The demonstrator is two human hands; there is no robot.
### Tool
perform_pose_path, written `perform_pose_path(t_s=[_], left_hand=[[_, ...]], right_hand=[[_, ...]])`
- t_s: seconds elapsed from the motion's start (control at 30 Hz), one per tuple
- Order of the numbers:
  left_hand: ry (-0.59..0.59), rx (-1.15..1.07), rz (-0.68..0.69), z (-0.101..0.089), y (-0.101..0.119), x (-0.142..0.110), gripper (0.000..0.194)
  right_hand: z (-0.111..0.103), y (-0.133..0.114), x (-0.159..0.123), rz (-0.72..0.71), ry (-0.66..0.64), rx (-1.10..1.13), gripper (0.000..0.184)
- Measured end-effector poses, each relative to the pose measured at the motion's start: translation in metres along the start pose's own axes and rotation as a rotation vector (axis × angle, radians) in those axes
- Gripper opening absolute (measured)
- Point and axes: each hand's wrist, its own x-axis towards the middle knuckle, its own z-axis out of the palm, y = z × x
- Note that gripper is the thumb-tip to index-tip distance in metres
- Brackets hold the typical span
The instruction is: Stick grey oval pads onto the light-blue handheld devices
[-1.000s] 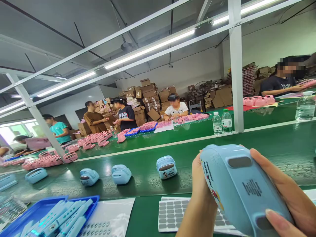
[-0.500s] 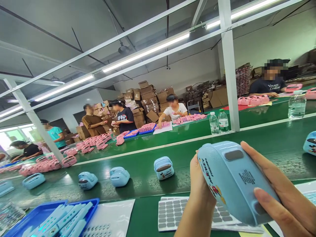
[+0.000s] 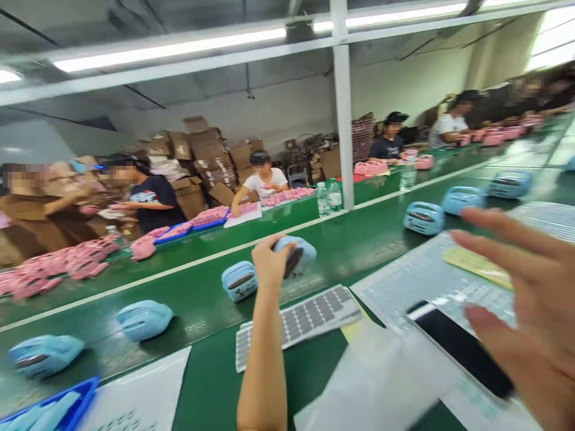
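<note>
My left hand (image 3: pixel 271 263), arm stretched out over the green belt, grips a light-blue portable speaker (image 3: pixel 302 256) with a carry handle and a dark oval panel. The picture is blurred there, so whether it touches the belt I cannot tell. Just left of it stands a second light-blue speaker (image 3: pixel 239 280) of the same kind. My right hand (image 3: pixel 530 299), smeared by motion, is at the right edge with fingers spread and nothing in it. Under that hand lies a black phone (image 3: pixel 460 347). Below my left hand are sheets of grey oval stickers (image 3: pixel 314 314).
More light-blue speakers (image 3: pixel 423 218) stand along the belt (image 3: pixel 193 323) on both sides. A blue tray (image 3: pixel 85 398) with light-blue parts sits at lower left. Water bottles (image 3: pixel 335 195) stand near a white post (image 3: pixel 344 120). Co-workers (image 3: pixel 265 179) handle pink parts across the belt.
My left hand has carried the speaker away from me, out over the belt. My right hand has let go of it and opened. The view has swung to the right.
</note>
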Motion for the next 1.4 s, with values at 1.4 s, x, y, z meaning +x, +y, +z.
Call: perform_pose_path(t_s=[1.4], left_hand=[[-1.253,0.106,0.628,0.049,-0.075,-0.167,0.053]], right_hand=[[0.078,-0.010,-0.193,0.394,-0.595,-0.120,0.023]])
